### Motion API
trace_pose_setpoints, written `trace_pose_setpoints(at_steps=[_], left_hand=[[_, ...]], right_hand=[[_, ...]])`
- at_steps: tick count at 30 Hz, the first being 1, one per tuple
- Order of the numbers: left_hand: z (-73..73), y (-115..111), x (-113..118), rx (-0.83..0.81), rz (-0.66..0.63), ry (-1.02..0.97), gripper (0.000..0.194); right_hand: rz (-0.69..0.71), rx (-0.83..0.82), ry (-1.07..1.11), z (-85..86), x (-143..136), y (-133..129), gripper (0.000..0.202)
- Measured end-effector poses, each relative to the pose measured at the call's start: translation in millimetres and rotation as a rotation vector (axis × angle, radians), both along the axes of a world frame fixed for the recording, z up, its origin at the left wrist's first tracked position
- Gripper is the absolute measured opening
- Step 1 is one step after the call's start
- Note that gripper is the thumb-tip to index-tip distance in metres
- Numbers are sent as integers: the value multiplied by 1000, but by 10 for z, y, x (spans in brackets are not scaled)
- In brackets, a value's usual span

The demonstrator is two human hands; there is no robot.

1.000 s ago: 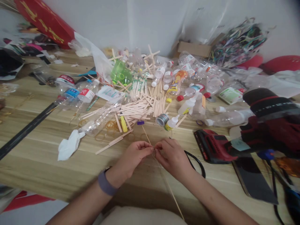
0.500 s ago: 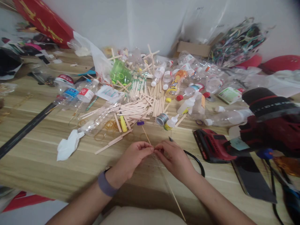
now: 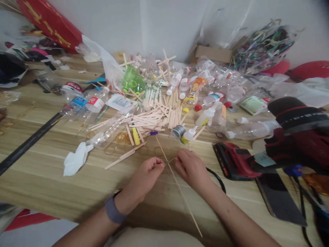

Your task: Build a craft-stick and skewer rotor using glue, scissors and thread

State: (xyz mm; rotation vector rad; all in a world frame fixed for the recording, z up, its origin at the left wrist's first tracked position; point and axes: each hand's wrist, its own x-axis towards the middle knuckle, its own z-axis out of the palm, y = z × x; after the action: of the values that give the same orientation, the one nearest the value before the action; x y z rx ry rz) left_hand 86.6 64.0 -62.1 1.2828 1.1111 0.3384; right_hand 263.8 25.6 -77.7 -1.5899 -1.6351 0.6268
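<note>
A long thin wooden stick [image 3: 182, 192] slants from the middle of the table toward my body. Its far end lies close to a purple bottle cap [image 3: 153, 133]. Across the stick runs a thin wire [image 3: 171, 160], which appears looped around it. My left hand [image 3: 145, 176] pinches one side of the wire just left of the stick. On the other side, my right hand [image 3: 192, 171] has its fingers closed on the wire's right end. Beyond the right hand are a spool of grey wire [image 3: 178, 131] and a small glue bottle [image 3: 189, 134].
Flat wooden craft sticks [image 3: 147, 118] lie piled at mid-table, with plastic bottles [image 3: 205, 85] crowded behind. A red and black power drill [image 3: 290, 137] and a dark phone [image 3: 281, 197] occupy the right. On the left are a white tissue [image 3: 77, 159] and a black bar [image 3: 31, 142].
My hands were together at the stick and have drawn apart, the right one moving right. A stretch of wire now shows between them, crossing the stick.
</note>
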Motion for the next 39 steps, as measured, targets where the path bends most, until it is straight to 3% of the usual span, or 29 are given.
trace_pose_setpoints(at_steps=[6,11,18,27,35,39], left_hand=[[-1,12,3,43,-69,17,21],[-1,59,-13,185,-164,10,22],[-92,54,-47,240,-214,-46,24],[-20,71,-63,191,-238,-119,19],[69,179,-2,260,-166,-127,18],[41,191,6,333,-88,-74,19]], right_hand=[[27,-237,533,50,-80,33,19],[56,-348,753,80,-174,68,21],[80,-294,711,40,-185,19,20],[134,-308,635,188,-135,-34,20],[33,-322,686,249,-184,100,25],[-16,-455,785,223,-239,119,36]])
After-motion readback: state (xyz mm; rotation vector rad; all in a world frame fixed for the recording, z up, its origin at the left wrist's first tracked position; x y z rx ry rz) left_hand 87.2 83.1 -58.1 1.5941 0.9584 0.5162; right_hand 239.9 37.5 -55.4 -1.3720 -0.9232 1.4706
